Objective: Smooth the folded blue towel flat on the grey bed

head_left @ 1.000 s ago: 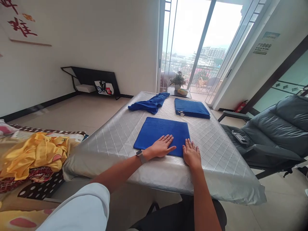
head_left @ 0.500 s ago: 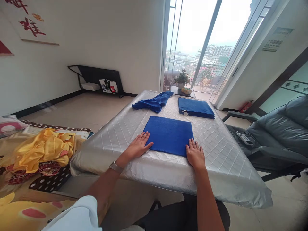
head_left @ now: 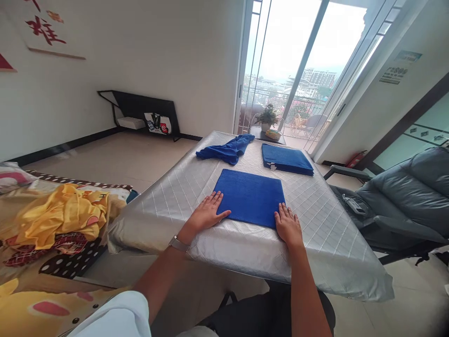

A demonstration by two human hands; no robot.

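A folded blue towel (head_left: 250, 194) lies flat in front of me on a table with a silver quilted cover (head_left: 168, 206). My left hand (head_left: 208, 211) rests open at its near left corner, fingers stretched out and thumb over the near edge. At the near right corner my right hand (head_left: 288, 224) lies flat, its fingertips touching the towel's edge. Neither hand grips anything. Farther back sits a neat stack of folded blue towels (head_left: 287, 157) with a white tag at its near left. Left of the stack lies a crumpled blue towel (head_left: 226, 150).
A grey armchair (head_left: 410, 196) holding a power strip (head_left: 354, 204) stands to the right. On the left are yellow cloths (head_left: 66, 213) on a bed. Beyond the table, a potted plant (head_left: 267, 117) stands before the sliding glass door (head_left: 298, 70).
The view has shifted slightly, so the table's things appear a little farther right. Both hands stay flat at the towel's near corners, and the towel looks unchanged.
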